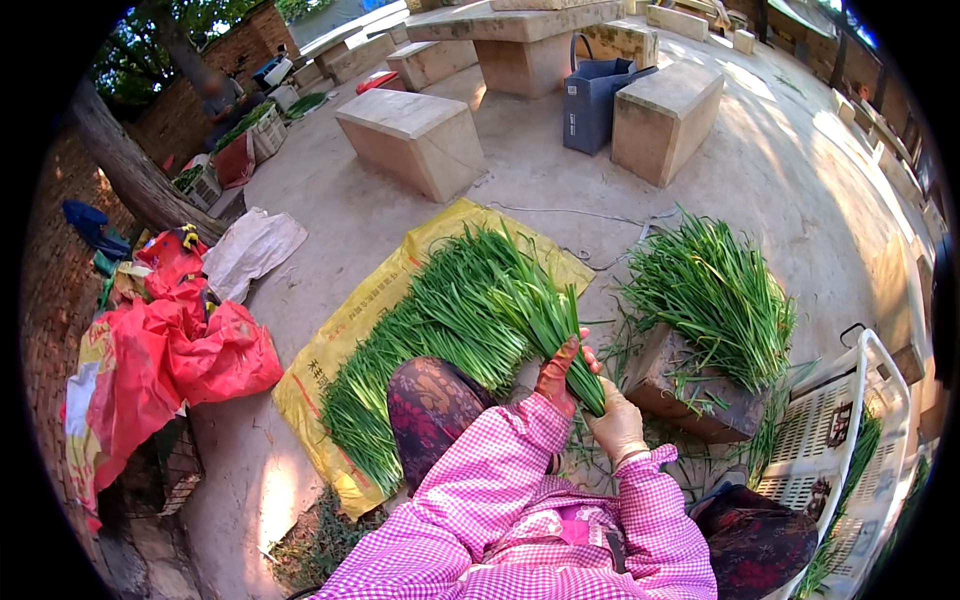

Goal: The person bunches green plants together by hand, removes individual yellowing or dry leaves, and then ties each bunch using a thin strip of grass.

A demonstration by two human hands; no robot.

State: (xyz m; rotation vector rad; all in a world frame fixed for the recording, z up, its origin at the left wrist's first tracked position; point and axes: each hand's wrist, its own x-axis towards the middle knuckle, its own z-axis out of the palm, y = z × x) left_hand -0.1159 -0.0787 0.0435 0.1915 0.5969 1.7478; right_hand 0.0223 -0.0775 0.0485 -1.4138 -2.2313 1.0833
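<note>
My left hand (561,373) is wrapped around the middle of a bunch of garlic chives (546,311). Its green tips point away from me, up and to the left. At the lower, cut end, my right hand (616,421), in a pale glove, closes on the stalk bases. Just beyond my knee, a long row of chives (435,322) lies side by side on a yellow woven sack (352,307) bearing printed writing. To the right of my hands, a loose heap of chives (712,292) rests on a stone block (697,412), with scraps scattered around it.
White plastic crates (817,442) with chives stand close on my right. Red plastic sacking (187,345) lies at left near a tree trunk (131,165). Ahead are stone benches (416,142), a stone table (517,26) and a blue bag (592,105). A person (221,105) sits far left.
</note>
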